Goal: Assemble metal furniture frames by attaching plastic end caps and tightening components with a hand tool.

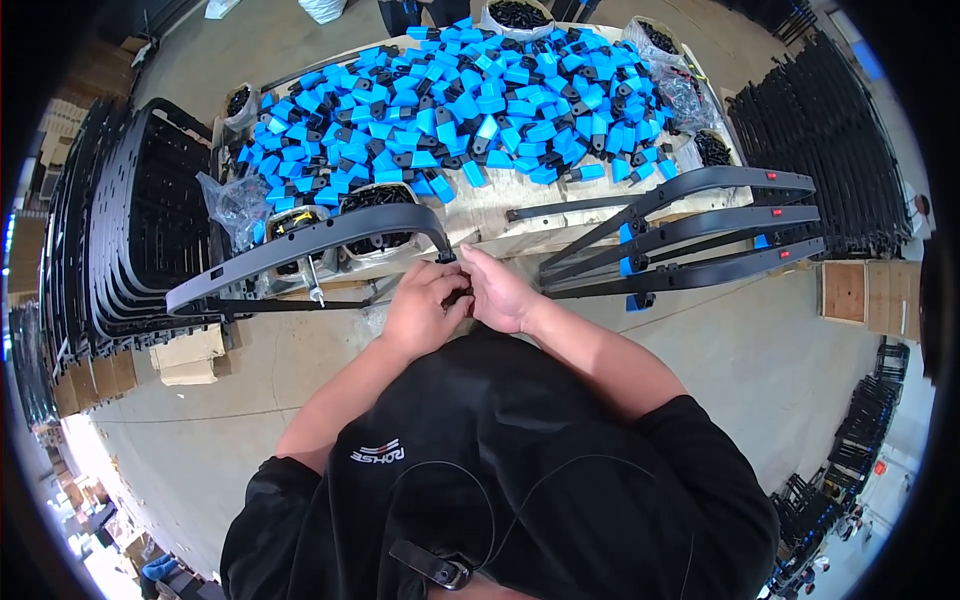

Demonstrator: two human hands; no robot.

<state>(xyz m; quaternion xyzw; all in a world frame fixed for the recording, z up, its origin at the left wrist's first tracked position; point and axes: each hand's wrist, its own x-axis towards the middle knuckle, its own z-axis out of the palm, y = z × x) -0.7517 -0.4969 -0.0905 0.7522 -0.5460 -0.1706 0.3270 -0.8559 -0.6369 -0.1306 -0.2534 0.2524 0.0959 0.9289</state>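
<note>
1. The left hand (425,305) is at the middle of the tabletop's near edge, its fingers bent in at the end of a curved black metal frame (310,240); what they close on is hidden.
2. The right hand (500,290) meets it there, thumb side up, palm turned inward against the same end; I cannot tell whether it grips anything.
3. The curved black metal frame reaches from the hands out beyond the left part of the tabletop (480,215), along its near edge.
4. At the right part of that edge, three similar black frames (720,223) stand side by side, with red marks and blue-and-black pieces (627,250) on them.
5. Across the middle and far part of the tabletop spreads a large heap of blue-and-black caps (480,105).
6. On its left end lies a clear plastic bag (235,205).
7. Beyond the tabletop, dark frames stand in stacks to its left (120,230) and right (820,140).
8. Flattened cardboard (190,355) lies on the floor, nearer than the tabletop's left end.
</note>
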